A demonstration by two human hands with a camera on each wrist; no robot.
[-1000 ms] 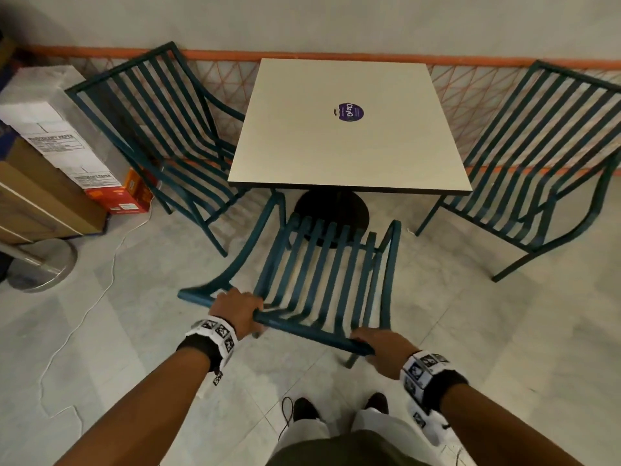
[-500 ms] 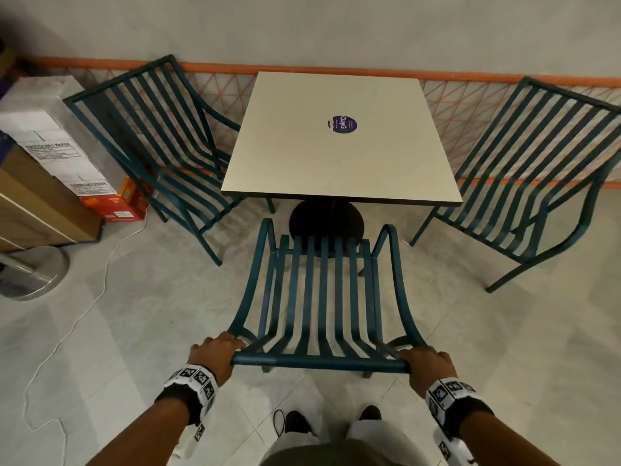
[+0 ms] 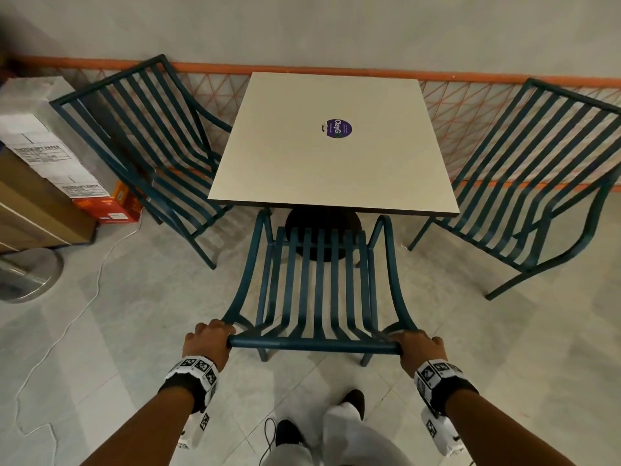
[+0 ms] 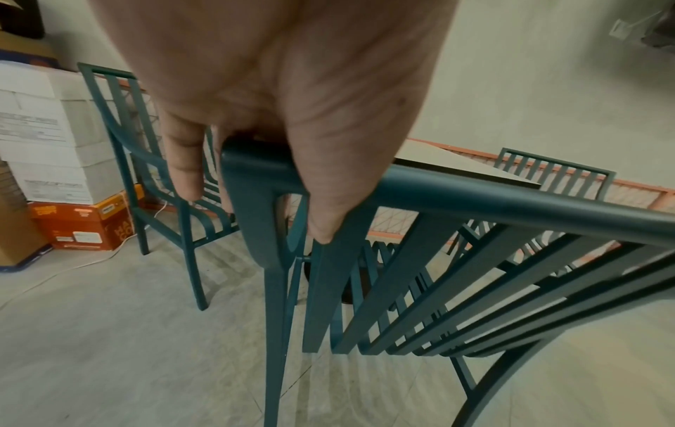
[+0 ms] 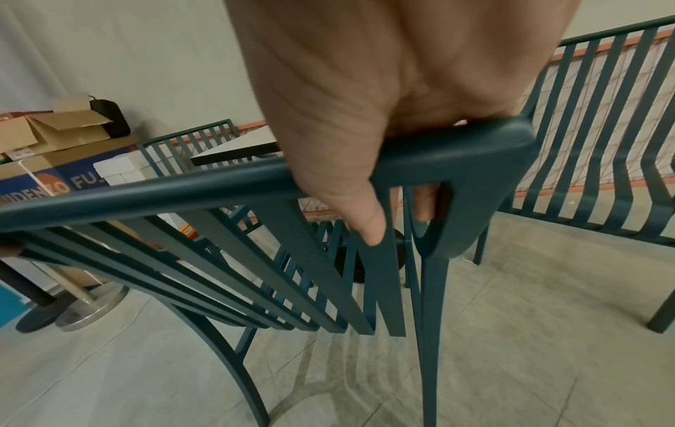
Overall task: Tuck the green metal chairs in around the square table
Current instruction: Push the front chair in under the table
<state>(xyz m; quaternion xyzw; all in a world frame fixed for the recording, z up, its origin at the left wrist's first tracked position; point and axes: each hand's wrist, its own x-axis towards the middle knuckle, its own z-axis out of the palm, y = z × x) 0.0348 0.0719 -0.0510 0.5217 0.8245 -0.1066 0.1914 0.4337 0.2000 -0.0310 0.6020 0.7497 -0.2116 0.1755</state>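
Note:
A green slatted metal chair [image 3: 319, 284] stands square to the near edge of the cream square table [image 3: 332, 153], its seat front just under the tabletop. My left hand [image 3: 210, 341] grips the left end of its top rail [image 4: 475, 196], fingers curled over the corner. My right hand [image 3: 418, 346] grips the right end of the rail [image 5: 164, 190]. A second green chair [image 3: 144, 142] stands angled at the table's left side, and a third chair [image 3: 537, 183] stands angled away from its right side.
Stacked paper boxes [image 3: 37, 142] and an orange carton [image 3: 117, 203] sit at the left wall. A round metal stand base [image 3: 23, 277] and a white cable [image 3: 87, 297] lie on the tiled floor at left. An orange-railed mesh fence [image 3: 470, 112] runs behind the table.
The chair in my hands has swung from a skewed angle to square with the table and moved forward toward it. Both hands slid out to the ends of the top rail.

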